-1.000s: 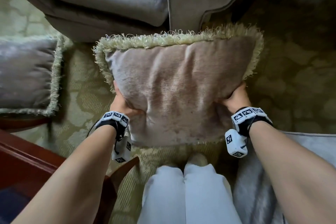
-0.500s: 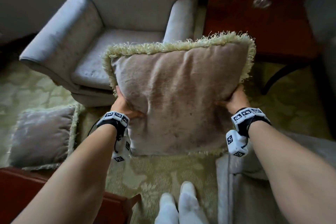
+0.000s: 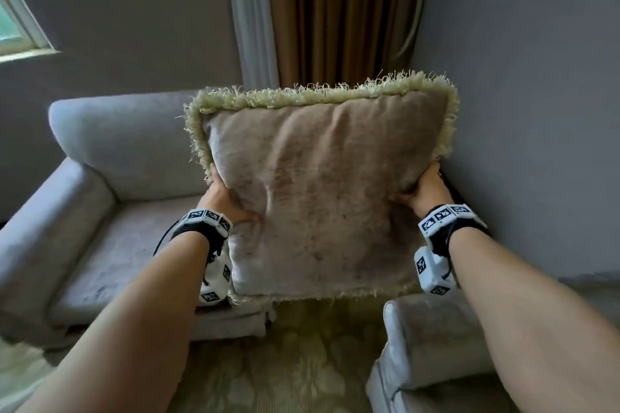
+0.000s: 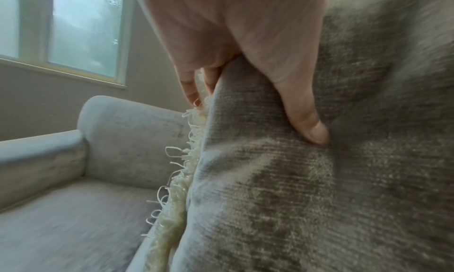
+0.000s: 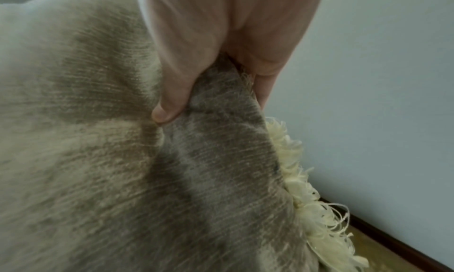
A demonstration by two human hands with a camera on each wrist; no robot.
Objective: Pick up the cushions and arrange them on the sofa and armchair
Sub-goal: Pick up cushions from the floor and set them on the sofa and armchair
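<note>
Head view shows the cushion [image 3: 322,191] held up in the air, upright and face-on to the person, its fringed top edge level and its bottom edge hanging clear above the carpet [image 3: 295,362]. The left hand [image 3: 223,196] grips the cushion's left edge and the right hand [image 3: 424,189] grips its right edge, both a little below the cushion's middle. From the left wrist, the thumb is pressed into the near face while the fingers [image 4: 190,89] wrap behind the fringe; the right wrist shows the same pinch mirrored, thumb [image 5: 169,105] in front and fingers behind.

What matters for the coming move is where the armchair [image 3: 110,211] lies from the cushion: to the cushion's left and beyond it, with the seat lower than the cushion's bottom edge and the backrest rising behind the cushion's left half. The left hand is nearer to that seat; the right hand is on the side towards the wall [image 3: 536,111]. A second upholstered piece, probably the sofa [image 3: 432,339], sits below the cushion's right corner, with only its arm showing.

My guess is the cushion is headed for the armchair, so it would travel leftward and down, staying upright so its back can lean on the backrest. The cushion looks soft and is dented at both grips, so it may sag when let go.
</note>
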